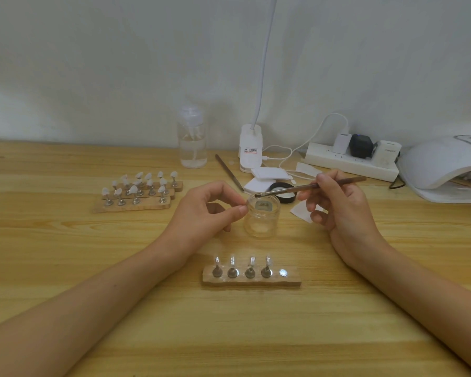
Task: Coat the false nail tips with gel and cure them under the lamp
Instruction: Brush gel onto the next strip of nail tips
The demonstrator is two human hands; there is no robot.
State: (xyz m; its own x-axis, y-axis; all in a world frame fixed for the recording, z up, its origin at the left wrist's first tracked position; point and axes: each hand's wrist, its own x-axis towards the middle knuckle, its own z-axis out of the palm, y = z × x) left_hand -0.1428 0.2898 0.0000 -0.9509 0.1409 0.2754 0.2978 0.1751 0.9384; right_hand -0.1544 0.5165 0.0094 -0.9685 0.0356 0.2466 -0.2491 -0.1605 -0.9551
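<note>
**Brush at the jar's mouth**

Our right hand [337,210] gripped the brush [310,186], its bristles over the jar [262,219]. Our left hand [210,213] pinched the jar's rim. Four tips [242,262] stood on the holder [252,280] nearer us, apart from both hands.

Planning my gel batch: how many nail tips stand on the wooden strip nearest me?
4. Clear false nail tips stand on the pale wooden strip's four left spots; its rightmost silver disc is bare.
</note>
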